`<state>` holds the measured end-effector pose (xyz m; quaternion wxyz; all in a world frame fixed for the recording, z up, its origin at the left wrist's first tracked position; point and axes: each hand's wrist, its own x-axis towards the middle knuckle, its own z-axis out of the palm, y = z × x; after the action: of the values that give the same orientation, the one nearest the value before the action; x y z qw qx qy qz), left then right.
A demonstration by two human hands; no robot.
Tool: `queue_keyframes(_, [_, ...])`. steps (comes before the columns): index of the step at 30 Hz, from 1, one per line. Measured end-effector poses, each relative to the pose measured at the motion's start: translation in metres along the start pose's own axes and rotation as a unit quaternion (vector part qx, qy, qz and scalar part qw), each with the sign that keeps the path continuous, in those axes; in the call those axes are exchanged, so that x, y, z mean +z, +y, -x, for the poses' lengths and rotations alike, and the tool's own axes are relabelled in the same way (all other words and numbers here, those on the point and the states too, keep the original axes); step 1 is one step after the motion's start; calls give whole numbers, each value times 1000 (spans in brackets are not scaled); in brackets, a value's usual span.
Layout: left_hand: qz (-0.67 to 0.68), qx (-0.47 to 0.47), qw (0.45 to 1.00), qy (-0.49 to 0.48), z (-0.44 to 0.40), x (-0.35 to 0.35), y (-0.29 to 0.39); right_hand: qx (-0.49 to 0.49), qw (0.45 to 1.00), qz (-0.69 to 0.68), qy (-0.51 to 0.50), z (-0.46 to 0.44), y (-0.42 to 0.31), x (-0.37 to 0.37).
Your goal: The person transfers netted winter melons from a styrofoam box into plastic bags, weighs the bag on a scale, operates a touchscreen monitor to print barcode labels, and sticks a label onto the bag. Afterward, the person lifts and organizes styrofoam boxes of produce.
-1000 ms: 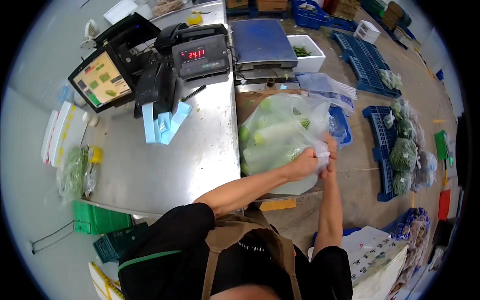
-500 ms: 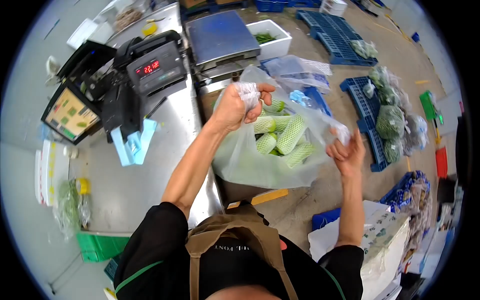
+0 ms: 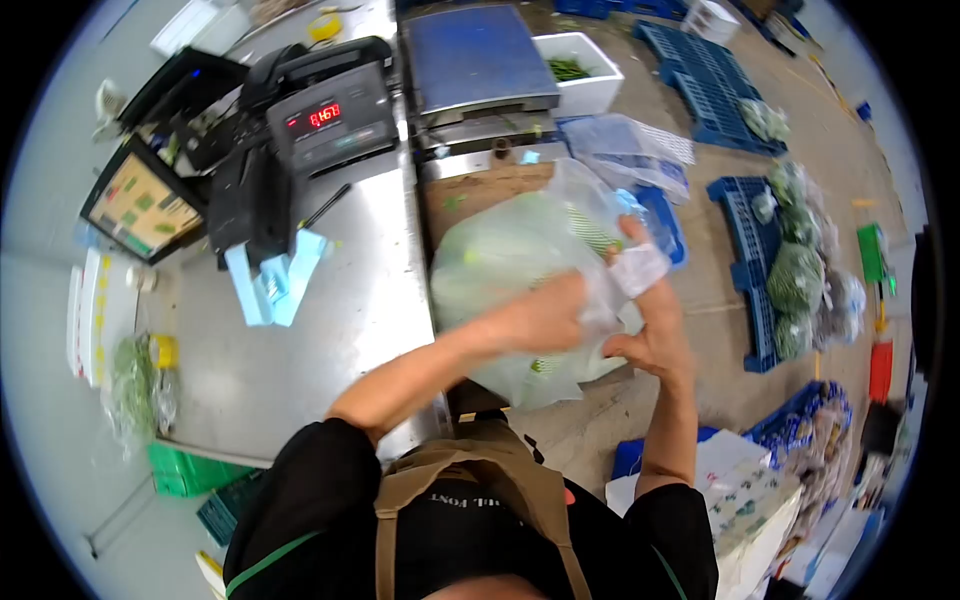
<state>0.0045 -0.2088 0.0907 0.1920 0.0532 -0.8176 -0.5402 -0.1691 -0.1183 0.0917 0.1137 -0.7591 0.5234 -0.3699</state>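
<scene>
A translucent plastic bag [image 3: 490, 255] stands in front of me beside the steel table, bulging and bunched at its opening. Through it I glimpse pale green, long vegetables, at least one in a foam net sleeve [image 3: 592, 232]; the bag hides most of them. My left hand [image 3: 548, 315], blurred, is closed at the gathered top of the bag, its fingertips hidden. The bag's white handle [image 3: 640, 268] runs across my right hand [image 3: 655, 320], which grips it with the thumb stretched out toward my left hand.
On the left, the steel table [image 3: 370, 250] carries a scale display [image 3: 330, 125], a monitor [image 3: 140, 205] and blue paper strips [image 3: 270, 285]. A platform scale [image 3: 480, 60] and a white foam box [image 3: 585, 75] of green vegetables stand ahead. Bagged vegetables [image 3: 797, 275] lie on a blue pallet [image 3: 745, 250] at right.
My hands have come together over the bag, the left moving right and down, the right inward. The opening has folded in, covering vegetables seen before. The red scale digits differ.
</scene>
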Motion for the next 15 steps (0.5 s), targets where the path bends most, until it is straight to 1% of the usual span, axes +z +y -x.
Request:
queue_keyframes(1, [44,-33,997,55,2,19,-3,6,1000,-4,9,-4,6,4])
queue_keyframes(2, [90,-63,988,110,4,34,-5,2,999,-51,10,-10,7,6])
queue_keyframes(3, [129,-77,981,120,8,34,-3,23,987,-156,-8,-14,10,9])
queue_keyframes(4, [166,-89,974,128,9,31,1,45,965,-258,-26,-18,12,12])
queue_keyframes(5, [203,-100,965,136,10,30,2,69,931,-356,-43,-22,14,16])
queue_keyframes(6, [236,-50,961,134,10,33,-5,85,901,-423,-56,-28,16,27])
queue_keyframes(8, [322,-130,935,66,17,32,4,117,826,-546,-75,-32,21,59])
queue_keyframes(9, [363,-167,916,32,19,32,8,130,827,-538,-100,-31,24,62])
queue_keyframes(10, [296,-139,944,53,21,34,6,142,827,-530,-125,-30,27,64])
queue_keyframes(11, [275,-131,951,52,18,30,6,154,826,-521,-150,-30,30,67])
queue_keyframes(13, [236,-112,964,47,6,23,7,201,887,-409,-80,-13,41,56])
queue_keyframes(14, [265,-119,956,45,-8,27,7,256,871,-418,-12,1,43,48])
queue_keyframes(15, [258,-98,961,26,-20,30,11,308,850,-423,60,13,42,40])
